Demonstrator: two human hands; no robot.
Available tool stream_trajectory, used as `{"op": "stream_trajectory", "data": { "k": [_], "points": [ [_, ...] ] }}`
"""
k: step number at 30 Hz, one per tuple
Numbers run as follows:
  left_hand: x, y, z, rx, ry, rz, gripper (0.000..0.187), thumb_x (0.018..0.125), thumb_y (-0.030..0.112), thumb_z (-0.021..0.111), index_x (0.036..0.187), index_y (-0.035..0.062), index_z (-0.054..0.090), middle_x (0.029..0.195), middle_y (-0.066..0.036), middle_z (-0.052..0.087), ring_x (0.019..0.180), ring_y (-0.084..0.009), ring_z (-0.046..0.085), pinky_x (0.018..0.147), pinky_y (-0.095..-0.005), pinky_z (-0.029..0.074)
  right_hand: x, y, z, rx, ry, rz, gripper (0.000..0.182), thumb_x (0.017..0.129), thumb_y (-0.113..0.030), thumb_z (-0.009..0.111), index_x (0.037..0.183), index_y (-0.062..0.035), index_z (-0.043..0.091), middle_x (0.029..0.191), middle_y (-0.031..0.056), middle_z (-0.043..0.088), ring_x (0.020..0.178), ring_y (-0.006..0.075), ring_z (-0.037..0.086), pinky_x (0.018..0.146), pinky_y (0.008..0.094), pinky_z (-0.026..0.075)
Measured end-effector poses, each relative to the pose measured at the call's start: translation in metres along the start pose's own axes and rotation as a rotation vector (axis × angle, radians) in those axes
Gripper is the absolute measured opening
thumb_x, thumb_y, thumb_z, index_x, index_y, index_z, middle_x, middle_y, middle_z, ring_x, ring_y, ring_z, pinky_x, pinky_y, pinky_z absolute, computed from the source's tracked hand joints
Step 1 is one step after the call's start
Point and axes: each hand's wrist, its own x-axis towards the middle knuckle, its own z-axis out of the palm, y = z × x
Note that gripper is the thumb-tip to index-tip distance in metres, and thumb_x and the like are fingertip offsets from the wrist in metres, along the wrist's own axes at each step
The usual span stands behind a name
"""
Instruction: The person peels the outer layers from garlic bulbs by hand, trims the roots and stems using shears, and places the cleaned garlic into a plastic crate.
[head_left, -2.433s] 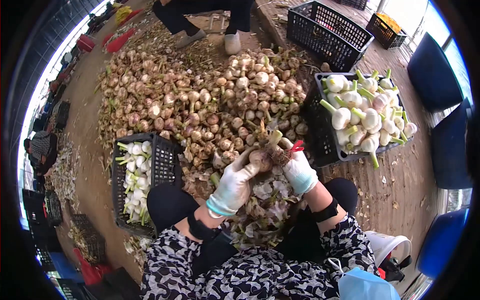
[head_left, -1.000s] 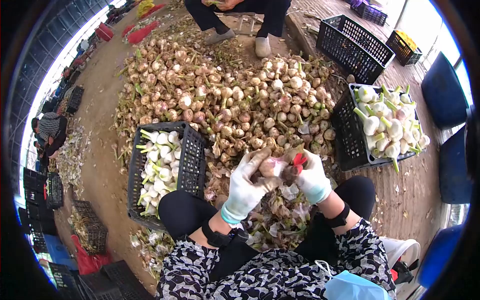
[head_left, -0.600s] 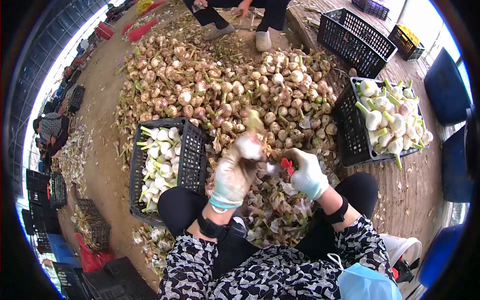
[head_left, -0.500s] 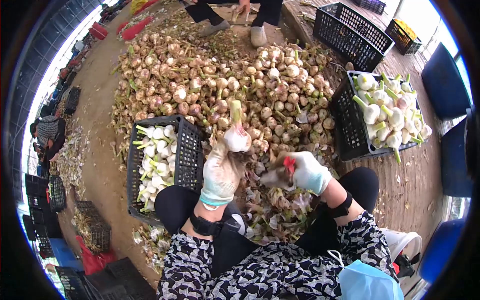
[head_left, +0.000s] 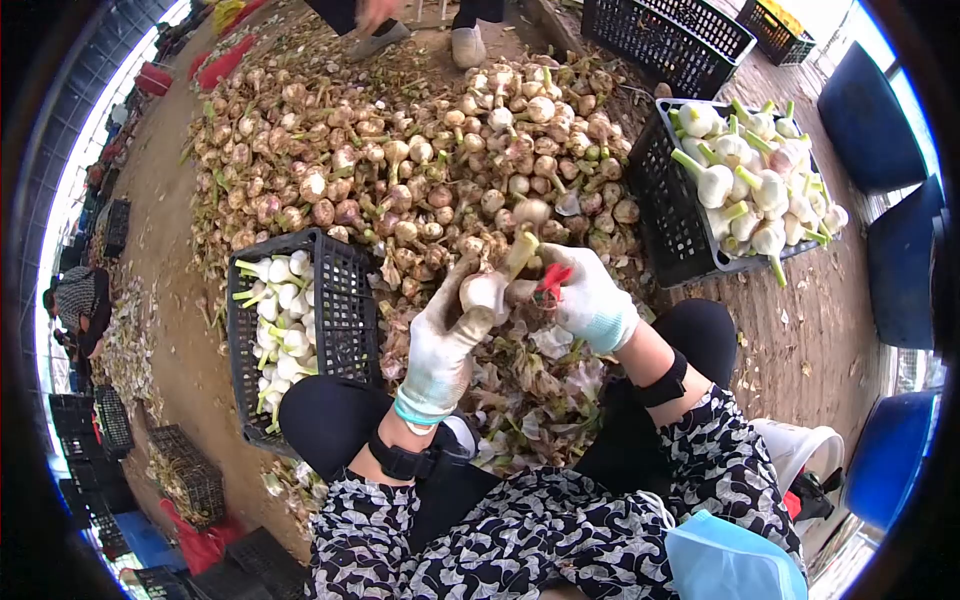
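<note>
In its white work glove, my left hand [head_left: 435,355] is closed around a garlic bulb [head_left: 482,293], whose cut green-white stem tilts up to the right. My right hand [head_left: 592,305], gloved too, has its fingers curled right beside the bulb, close under the stem. A red strip [head_left: 553,281] shows at these fingers; what they grip is hidden. Beyond both hands spreads a large heap of unpeeled garlic [head_left: 400,180]. Loose papery skins [head_left: 540,400] lie below them, between my knees.
A black crate [head_left: 345,310] of cleaned garlic stands at my left knee, and a fuller crate [head_left: 655,210] at the right. Another black crate [head_left: 665,45] is farther back. A person's shoe [head_left: 467,47] rests beyond the heap. Blue barrels [head_left: 880,120] line the right side.
My right hand has come in to the bulb from the right. The bulb, upright before, now leans right in my left hand. The whole view has shifted slightly.
</note>
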Motion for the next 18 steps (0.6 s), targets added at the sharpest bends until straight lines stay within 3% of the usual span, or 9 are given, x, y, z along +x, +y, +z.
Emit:
{"op": "stream_trajectory", "data": {
  "k": [3,6,9,10,11,13,14,15,18],
  "points": [
    [0.000,-0.003,0.004,0.032,0.060,0.048,0.069,0.080,0.018,0.071,0.132,-0.0082,0.036,0.116,-0.012,0.056,0.099,-0.0159,0.056,0.089,-0.0263,0.044,0.001,0.017,-0.001,-0.058,0.023,-0.003,0.022,0.077,-0.005,0.060,0.098,0.0008,0.060,0.076,0.0045,0.063,0.071,0.0058,0.050,0.063,0.0261,0.045],
    [0.002,0.000,0.003,0.800,0.059,0.389,0.061,0.078,0.015,0.073,0.125,-0.0102,0.044,0.116,-0.013,0.055,0.104,-0.0175,0.054,0.091,-0.0288,0.043,-0.006,0.013,0.001,0.079,0.068,0.139,0.020,0.075,-0.003,0.059,0.095,-0.0001,0.060,0.073,0.0110,0.062,0.068,0.0073,0.050,0.063,0.0280,0.045],
    [0.000,-0.014,-0.004,0.265,0.073,0.066,0.062,0.078,0.016,0.072,0.126,-0.0100,0.044,0.117,-0.013,0.055,0.105,-0.0176,0.053,0.092,-0.0297,0.042,-0.004,0.024,0.008,-0.136,0.161,-0.041,0.018,0.075,-0.002,0.057,0.092,-0.0006,0.061,0.073,0.0166,0.060,0.066,0.0136,0.056,0.062,0.0308,0.046],
    [0.000,-0.006,0.004,0.227,0.056,0.061,0.082,0.076,0.035,0.074,0.130,-0.0135,0.036,0.113,-0.015,0.057,0.100,-0.0181,0.056,0.086,-0.0267,0.045,0.001,0.034,0.009,-0.158,0.137,-0.111,0.016,0.074,0.000,0.055,0.089,-0.0005,0.061,0.072,0.0194,0.059,0.066,0.0225,0.060,0.062,0.0327,0.046],
    [0.001,-0.011,0.004,0.162,0.076,0.078,0.077,0.079,0.034,0.071,0.129,-0.0142,0.036,0.114,-0.016,0.056,0.101,-0.0190,0.056,0.087,-0.0277,0.044,0.000,0.038,0.005,-0.326,0.141,-0.082,0.016,0.074,0.001,0.054,0.088,-0.0008,0.061,0.072,0.0187,0.060,0.067,0.0278,0.062,0.062,0.0336,0.047],
    [0.003,-0.009,-0.003,0.183,0.131,0.088,0.072,0.082,0.031,0.068,0.128,-0.0143,0.037,0.115,-0.017,0.056,0.103,-0.0197,0.055,0.090,-0.0289,0.043,0.000,0.042,-0.003,-0.237,0.155,0.110,0.014,0.074,-0.001,0.055,0.086,0.0003,0.062,0.072,0.0177,0.061,0.067,0.0258,0.061,0.063,0.0334,0.048],
    [0.004,-0.011,-0.007,0.109,0.157,0.059,0.067,0.083,0.027,0.067,0.127,-0.0138,0.038,0.115,-0.017,0.056,0.103,-0.0200,0.055,0.091,-0.0297,0.042,0.002,0.049,-0.013,-0.102,0.013,-0.270,0.013,0.080,-0.008,0.060,0.090,0.0004,0.062,0.076,0.0115,0.063,0.068,0.0193,0.061,0.063,0.0308,0.048],
    [0.004,-0.009,-0.009,0.130,0.131,0.046,0.066,0.084,0.029,0.066,0.127,-0.0131,0.039,0.114,-0.016,0.056,0.103,-0.0189,0.055,0.091,-0.0293,0.042,0.003,0.053,-0.005,0.412,0.101,0.002,0.020,0.084,-0.017,0.063,0.095,-0.0001,0.060,0.082,0.0049,0.063,0.072,0.0118,0.058,0.064,0.0271,0.048],
    [-0.001,-0.012,-0.004,0.150,0.022,-0.099,0.069,0.083,0.034,0.067,0.127,-0.0120,0.041,0.113,-0.013,0.057,0.103,-0.0151,0.054,0.092,-0.0282,0.041,-0.004,0.026,0.007,0.310,0.032,0.112,0.025,0.084,-0.021,0.067,0.097,-0.0016,0.059,0.085,0.0025,0.062,0.076,0.0085,0.056,0.067,0.0251,0.049]
  ]
}}
